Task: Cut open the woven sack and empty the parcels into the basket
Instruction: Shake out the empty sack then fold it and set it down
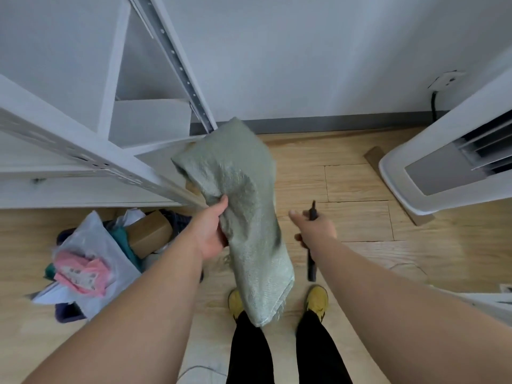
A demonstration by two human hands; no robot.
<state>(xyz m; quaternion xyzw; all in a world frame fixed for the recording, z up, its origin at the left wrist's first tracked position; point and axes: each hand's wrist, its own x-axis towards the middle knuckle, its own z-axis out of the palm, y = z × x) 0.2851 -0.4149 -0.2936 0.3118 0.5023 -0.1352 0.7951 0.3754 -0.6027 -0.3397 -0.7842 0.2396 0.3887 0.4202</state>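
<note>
A pale green woven sack (241, 189) hangs limp and flat in the air above the wooden floor, its lower end near my feet. My left hand (214, 231) grips it at its middle edge. My right hand (314, 227) holds a slim black cutter (311, 261) a little to the right of the sack, apart from it. On the floor at the left lies a pile of parcels (91, 261): a clear plastic bag with pink packets, a brown cardboard box (151, 234) and dark bags. A basket under them is mostly hidden, with only dark edges showing.
A white metal shelving rack (83, 151) stands at the left, close behind the sack. A white standing appliance (448, 164) is at the right by the wall. My two yellow shoes (317, 299) are on the wooden floor below the sack.
</note>
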